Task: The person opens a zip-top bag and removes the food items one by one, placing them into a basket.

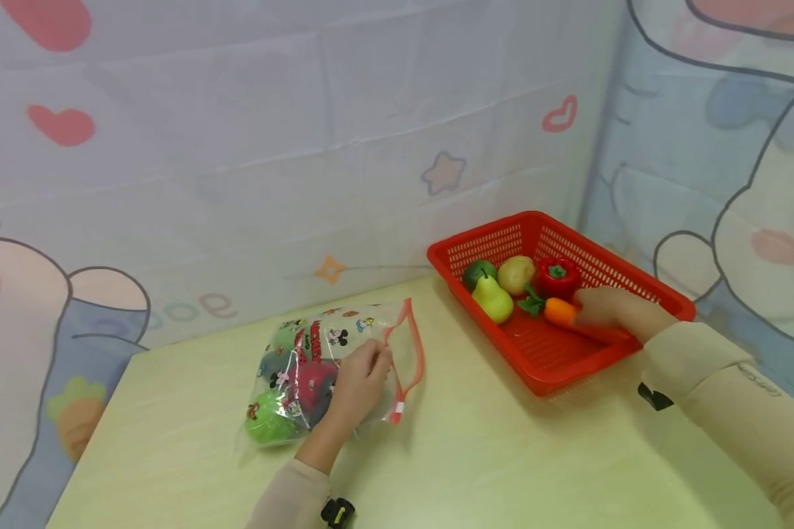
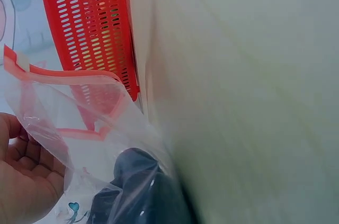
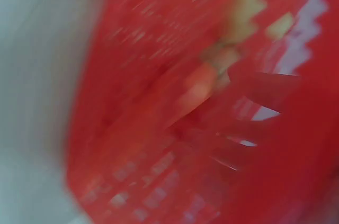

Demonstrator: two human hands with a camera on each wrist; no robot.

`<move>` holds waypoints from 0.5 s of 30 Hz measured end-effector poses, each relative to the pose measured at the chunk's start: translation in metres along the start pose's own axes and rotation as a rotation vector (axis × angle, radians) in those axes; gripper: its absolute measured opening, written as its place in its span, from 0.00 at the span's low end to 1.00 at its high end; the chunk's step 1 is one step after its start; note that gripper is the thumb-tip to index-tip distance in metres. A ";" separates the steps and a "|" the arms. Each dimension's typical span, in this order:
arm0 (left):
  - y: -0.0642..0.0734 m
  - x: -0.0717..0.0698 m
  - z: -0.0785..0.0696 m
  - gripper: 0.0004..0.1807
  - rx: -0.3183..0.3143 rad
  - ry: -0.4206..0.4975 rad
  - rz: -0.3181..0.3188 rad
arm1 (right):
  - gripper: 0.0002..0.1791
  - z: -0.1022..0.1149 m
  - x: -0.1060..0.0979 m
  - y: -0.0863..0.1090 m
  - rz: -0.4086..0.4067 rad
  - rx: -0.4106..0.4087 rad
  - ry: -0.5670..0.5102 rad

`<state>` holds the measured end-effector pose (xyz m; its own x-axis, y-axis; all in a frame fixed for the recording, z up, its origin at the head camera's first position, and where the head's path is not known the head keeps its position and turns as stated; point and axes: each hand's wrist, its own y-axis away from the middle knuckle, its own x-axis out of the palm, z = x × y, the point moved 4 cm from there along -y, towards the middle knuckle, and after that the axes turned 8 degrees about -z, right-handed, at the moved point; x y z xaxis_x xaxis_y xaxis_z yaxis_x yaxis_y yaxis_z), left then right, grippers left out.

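A clear zip bag [image 1: 334, 330] with cartoon prints and a red-orange zip edge lies on the table. Inside are a green round item [image 1: 271, 419], a dark red one [image 1: 314, 386] and other dark shapes. My left hand [image 1: 360, 386] pinches the bag near its mouth, which gapes to the right. Over in the red basket [image 1: 503, 345], my right hand [image 1: 615, 312] is at an orange carrot [image 1: 559, 314] with green leaves, covering its middle. The right wrist view is blurred; the fingers look straight and spread beside the carrot [image 3: 196, 89].
Beside the carrot, the basket holds a green pear [image 1: 492, 300], a yellowish potato [image 1: 516, 275], a red bell pepper [image 1: 558, 277] and a dark green round item [image 1: 479, 274]. A printed cloth [image 1: 271, 147] hangs behind the pale table [image 1: 463, 455].
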<state>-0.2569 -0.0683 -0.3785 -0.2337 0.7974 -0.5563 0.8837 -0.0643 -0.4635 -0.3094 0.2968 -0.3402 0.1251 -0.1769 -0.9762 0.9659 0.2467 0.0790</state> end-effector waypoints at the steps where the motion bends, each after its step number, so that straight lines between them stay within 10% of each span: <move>1: 0.000 0.000 0.000 0.09 0.003 0.000 -0.001 | 0.21 0.009 -0.003 0.001 -0.036 -0.003 -0.020; 7: 0.001 -0.001 0.001 0.09 0.004 -0.020 -0.002 | 0.27 0.075 -0.025 0.011 -0.179 -0.054 -0.076; 15: -0.001 -0.006 -0.002 0.10 -0.001 0.005 -0.037 | 0.22 0.150 -0.027 0.024 -0.157 -0.224 -0.183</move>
<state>-0.2558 -0.0718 -0.3738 -0.2642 0.8025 -0.5350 0.8747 -0.0343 -0.4834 -0.2557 0.1647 -0.2822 0.0369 -0.3929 -0.9188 0.9052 0.4028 -0.1358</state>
